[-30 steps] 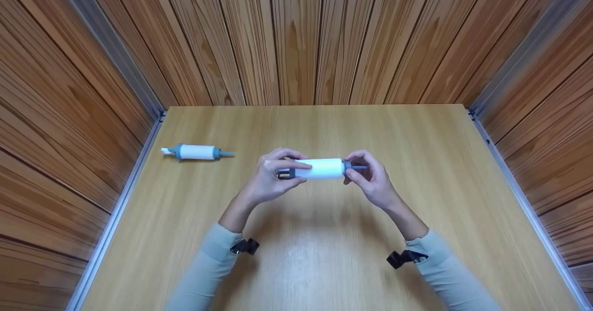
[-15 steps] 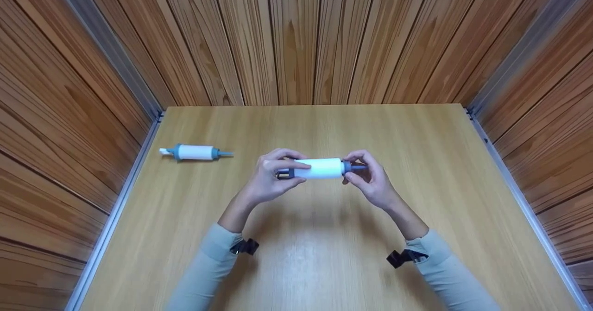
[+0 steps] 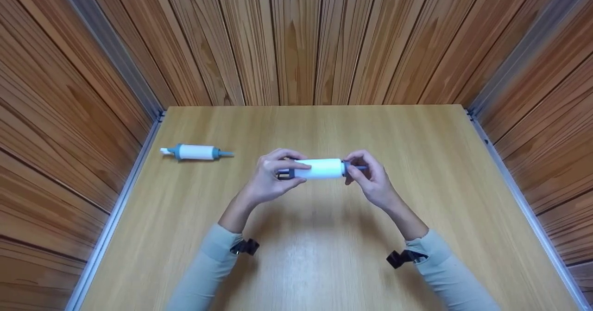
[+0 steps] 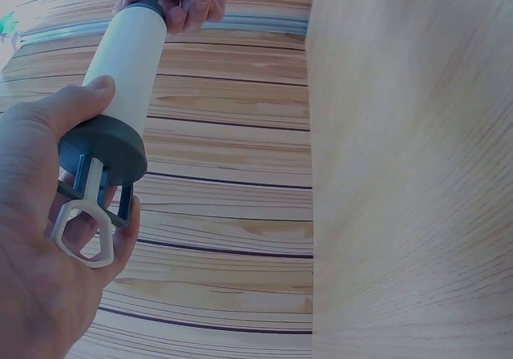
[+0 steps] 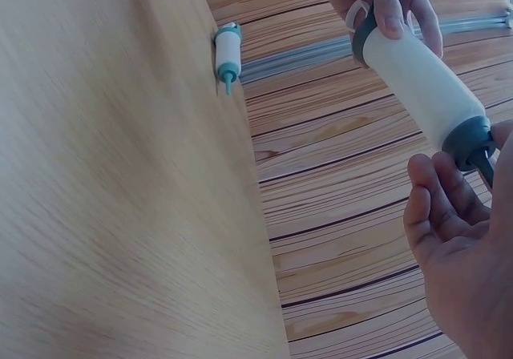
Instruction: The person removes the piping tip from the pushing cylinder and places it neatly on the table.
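Above the tabletop, a large plastic syringe [image 3: 326, 168] is held level between my two hands. Its barrel is white, with dark blue-grey caps at both ends. My left hand [image 3: 273, 174] grips the rear end, thumb on the barrel beside the rear cap [image 4: 104, 147]; a white plunger ring [image 4: 84, 235] sticks out near the palm. At the other end, my right hand [image 3: 374, 181] pinches the front cap [image 5: 469, 141] between thumb and fingers. A thin nozzle [image 5: 483, 167] projects past that cap, partly hidden by the hand in the right wrist view.
A smaller-looking second syringe [image 3: 197, 152], white with blue-green ends, lies on the left of the wooden table [image 3: 296, 125]. Wood-panelled walls [image 3: 296, 42] rise at the back and both sides, with metal rails [image 3: 116, 199] along the table's side edges.
My right thumb has shifted slightly over the front cap while the fingers stay around it. The left hand, the barrel and the second syringe stay in place.
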{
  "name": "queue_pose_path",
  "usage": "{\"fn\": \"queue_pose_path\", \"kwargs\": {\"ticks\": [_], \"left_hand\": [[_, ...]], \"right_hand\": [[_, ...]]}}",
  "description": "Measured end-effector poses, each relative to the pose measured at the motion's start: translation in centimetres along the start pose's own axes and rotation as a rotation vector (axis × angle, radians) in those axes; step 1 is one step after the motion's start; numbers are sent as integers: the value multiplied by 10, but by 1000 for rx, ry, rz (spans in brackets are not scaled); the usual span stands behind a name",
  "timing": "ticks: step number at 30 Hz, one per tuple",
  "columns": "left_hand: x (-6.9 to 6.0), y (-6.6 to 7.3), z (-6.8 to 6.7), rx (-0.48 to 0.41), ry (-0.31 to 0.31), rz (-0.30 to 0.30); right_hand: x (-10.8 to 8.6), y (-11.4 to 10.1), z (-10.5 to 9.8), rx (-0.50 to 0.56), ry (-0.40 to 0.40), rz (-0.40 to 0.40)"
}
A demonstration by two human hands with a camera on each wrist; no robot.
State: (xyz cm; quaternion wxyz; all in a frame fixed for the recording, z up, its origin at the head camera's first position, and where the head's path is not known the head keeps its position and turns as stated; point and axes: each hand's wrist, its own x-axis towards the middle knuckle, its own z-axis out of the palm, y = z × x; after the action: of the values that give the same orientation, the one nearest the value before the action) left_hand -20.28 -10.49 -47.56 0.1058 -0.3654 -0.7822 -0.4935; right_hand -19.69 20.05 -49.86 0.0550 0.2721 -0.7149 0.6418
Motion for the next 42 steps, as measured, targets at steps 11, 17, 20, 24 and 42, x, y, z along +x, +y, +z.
{"fn": "queue_pose_path", "kwargs": {"ticks": [11,17,20,24,42], "left_hand": [[1,0,0,19,5,-2],[1,1,0,22,8,2],[1,1,0,18,10,7],[1,2,0,25,5,7],[2,1,1,17,13,6]], "right_hand": [[0,-2,0,8,13,21],[-2,-2,-1,35,-7,-17],[-2,-2,-2,34,-11,-26],[-2,-1,-2,19,-14,-24],[-1,-5,0,-8,18,20]]}}
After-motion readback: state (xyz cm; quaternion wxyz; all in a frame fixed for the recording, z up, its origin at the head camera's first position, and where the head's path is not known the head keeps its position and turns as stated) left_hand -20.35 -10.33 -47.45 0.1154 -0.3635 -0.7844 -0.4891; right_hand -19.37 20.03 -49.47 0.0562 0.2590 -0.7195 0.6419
